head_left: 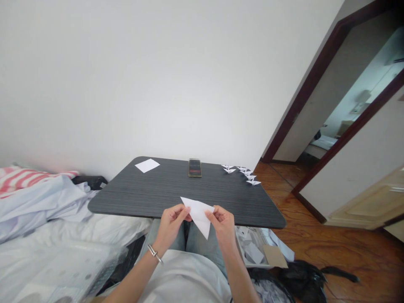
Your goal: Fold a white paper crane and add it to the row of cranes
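I hold a white paper triangle, folded, just above the near edge of a dark grey table. My left hand pinches its left corner, fingers closed. Fingers closed too, my right hand pinches its right side. The paper's point hangs down between the two hands, over my lap. A metal bracelet sits on my left wrist.
On the table lie a white paper sheet at the far left, a small dark box at the far middle, and several folded paper cranes at the far right. Bedding lies left. A box of paper stands on the wooden floor right.
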Tool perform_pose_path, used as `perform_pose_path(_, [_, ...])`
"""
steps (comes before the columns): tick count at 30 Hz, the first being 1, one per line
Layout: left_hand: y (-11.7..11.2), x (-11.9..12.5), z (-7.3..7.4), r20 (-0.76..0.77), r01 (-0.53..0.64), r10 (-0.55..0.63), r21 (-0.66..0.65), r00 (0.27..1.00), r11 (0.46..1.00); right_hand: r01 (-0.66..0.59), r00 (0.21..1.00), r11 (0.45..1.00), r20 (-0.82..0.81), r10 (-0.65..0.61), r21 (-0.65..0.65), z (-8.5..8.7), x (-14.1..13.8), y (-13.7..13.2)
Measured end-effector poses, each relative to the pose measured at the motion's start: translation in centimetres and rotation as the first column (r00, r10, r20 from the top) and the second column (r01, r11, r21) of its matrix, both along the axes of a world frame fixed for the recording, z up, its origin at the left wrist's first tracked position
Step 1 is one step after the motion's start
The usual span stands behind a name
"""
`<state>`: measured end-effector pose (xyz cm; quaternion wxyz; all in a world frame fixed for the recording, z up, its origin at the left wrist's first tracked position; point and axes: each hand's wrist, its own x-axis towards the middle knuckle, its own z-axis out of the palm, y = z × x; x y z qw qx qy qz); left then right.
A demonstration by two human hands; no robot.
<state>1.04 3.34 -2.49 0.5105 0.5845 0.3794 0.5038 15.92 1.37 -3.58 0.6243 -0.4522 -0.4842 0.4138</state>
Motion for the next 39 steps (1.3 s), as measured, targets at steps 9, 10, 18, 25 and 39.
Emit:
perform_pose_path(9, [0.9,-1.5,0.9,0.09,-0.175,0.172,0.033,0.981,0.984,-0.044,0.999,0.999,0.007,0.045,-0.009,-0.7,0.1,0.1])
perform_pose_path(10, [1.0,-1.7,1.0,0.114,-0.208,0.203,0.028,0.972,0.978,-0.044,0.999,0.999,0.007,0.044,-0.006,-0.8,0.1,0.1])
perform_pose_path(18, [1.3,-1.7,0.9,-0.022,-0.025,0.025,-0.002,0.999,1.0,-0.074,0.996,0.997,0.038,0.076,-0.035,-0.5,0.2,0.2])
perform_pose_path(25, [1.8,-1.8,-0.9,-0.514,0.241,-0.228,-0.043,0.827,0.97,-0.057,0.984,0.998,0.17,0.058,-0.011,-0.7,0.6,0.4])
perform_pose_path(39, [1.6,-1.3,-1.0,-0.477,0.146,-0.08,0.104,0.875,0.984,-0.027,0.972,0.999,0.235,0.016,0.044,-0.6,0.4,0.5])
